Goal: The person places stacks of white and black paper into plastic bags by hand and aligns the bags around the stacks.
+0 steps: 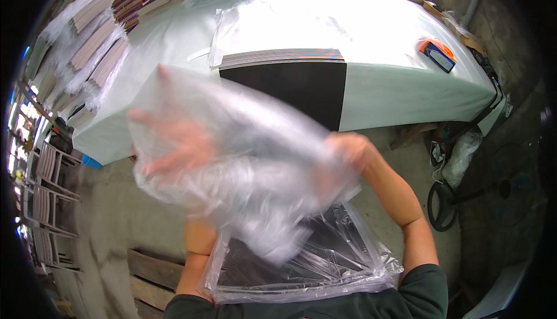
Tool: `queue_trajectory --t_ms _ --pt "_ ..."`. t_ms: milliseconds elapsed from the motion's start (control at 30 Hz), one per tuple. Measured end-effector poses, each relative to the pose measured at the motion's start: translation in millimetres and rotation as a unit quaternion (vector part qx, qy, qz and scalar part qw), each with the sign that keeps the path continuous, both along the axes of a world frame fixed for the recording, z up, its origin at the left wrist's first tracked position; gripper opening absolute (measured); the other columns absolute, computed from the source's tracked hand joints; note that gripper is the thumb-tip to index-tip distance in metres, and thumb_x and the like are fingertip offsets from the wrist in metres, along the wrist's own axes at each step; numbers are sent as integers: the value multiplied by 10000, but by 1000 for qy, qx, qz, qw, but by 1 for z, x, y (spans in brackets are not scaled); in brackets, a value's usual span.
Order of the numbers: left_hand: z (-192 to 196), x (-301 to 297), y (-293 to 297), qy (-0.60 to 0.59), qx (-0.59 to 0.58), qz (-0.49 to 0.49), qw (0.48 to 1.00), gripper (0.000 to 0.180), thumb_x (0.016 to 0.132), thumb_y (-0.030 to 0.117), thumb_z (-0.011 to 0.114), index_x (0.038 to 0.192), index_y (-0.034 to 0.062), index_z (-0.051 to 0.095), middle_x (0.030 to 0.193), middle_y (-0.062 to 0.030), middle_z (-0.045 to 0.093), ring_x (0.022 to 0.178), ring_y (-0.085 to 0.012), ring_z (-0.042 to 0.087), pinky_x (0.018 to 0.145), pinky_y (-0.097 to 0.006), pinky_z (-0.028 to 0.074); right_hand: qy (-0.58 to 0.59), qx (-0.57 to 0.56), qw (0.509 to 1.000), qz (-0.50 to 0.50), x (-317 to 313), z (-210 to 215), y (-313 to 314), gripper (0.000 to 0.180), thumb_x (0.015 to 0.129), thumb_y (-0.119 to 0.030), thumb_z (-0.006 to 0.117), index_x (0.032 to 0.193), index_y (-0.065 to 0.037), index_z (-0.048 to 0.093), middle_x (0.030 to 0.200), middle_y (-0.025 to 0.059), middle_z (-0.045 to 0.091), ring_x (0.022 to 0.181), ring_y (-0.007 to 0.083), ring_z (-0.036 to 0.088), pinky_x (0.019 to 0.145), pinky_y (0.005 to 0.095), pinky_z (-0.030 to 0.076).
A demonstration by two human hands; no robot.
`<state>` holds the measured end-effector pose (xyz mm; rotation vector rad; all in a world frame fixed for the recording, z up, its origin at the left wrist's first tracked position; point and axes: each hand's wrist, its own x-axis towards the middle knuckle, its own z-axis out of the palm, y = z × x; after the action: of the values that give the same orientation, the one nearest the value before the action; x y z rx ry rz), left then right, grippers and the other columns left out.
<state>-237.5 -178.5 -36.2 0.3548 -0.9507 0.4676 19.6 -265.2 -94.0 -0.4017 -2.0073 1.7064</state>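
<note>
- We hold a large clear plastic bag [255,174] out in front of us, stretched between the fingers of both hands and blurred with motion.
- Our left hand [188,145] shows through the plastic with its fingers spread well apart; we cannot tell whether it is inside the bag or behind it.
- Our right hand [351,148] has its fingers curled together, clamped on the right edge of the bag.
- Just below the fingers of both hands, a dark flat panel [246,267] in crinkled clear wrapping lies close against our body, partly covered by the hanging bag.
- Beyond the fingers, between the two hands, we see a stack of thin boards [284,87] with a black face toward us, at the near edge of the white-covered bench [400,95].
- Well to the right of the right fingers and farther off, a blue box [439,58] sits on the bench with an orange item [444,47] touching it.
- Far to the left of the left fingers, we have piled bundles [93,46] in clear wrap.
- Below and left of the left fingers, wooden slats [154,278] lie on the concrete floor [104,243].
</note>
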Motion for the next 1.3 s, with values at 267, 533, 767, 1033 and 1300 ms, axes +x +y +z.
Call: queue_trajectory --t_ms 267,533,767,1033,1300 --pt "-75 -5 29 526 367 465 611 274 852 56 560 1120 11 596 842 -63 662 609 -40 553 569 -177 461 290 -165 874 -354 65 -10 -28 343 667 -263 754 827 -26 564 688 63 557 596 130 504 546 281 427" --pt "-72 35 35 505 136 779 346 402 900 9 421 1302 26 423 1188 -69 569 770 -76 569 663 -198 454 -162 345 578 -721 62 3 12 474 728 -11 637 1186 -79 535 847 54 464 603 151 493 583 290 444" --pt "-62 34 37 431 189 837 279 406 905 7 409 1310 11 403 1233 -142 530 1121 -166 503 883 -233 396 -328 400 451 -727 39 -7 0 564 686 73 609 1227 -17 480 924 109 457 682 245 569 540 383 478" --pt "-22 3 46 506 164 707 466 441 851 26 475 1291 19 442 1096 -63 619 733 -51 566 660 -153 434 -229 327 554 -730 27 65 -57 134 733 -46 683 838 33 655 763 74 520 691 157 555 583 216 404" --pt "-152 -34 78 735 228 285 572 782 687 221 728 1330 119 296 1257 -75 453 1093 -233 491 849 -417 455 150 -281 777 -543 83 -47 -16 398 702 -9 662 1063 77 519 1020 215 579 946 249 598 830 402 497"
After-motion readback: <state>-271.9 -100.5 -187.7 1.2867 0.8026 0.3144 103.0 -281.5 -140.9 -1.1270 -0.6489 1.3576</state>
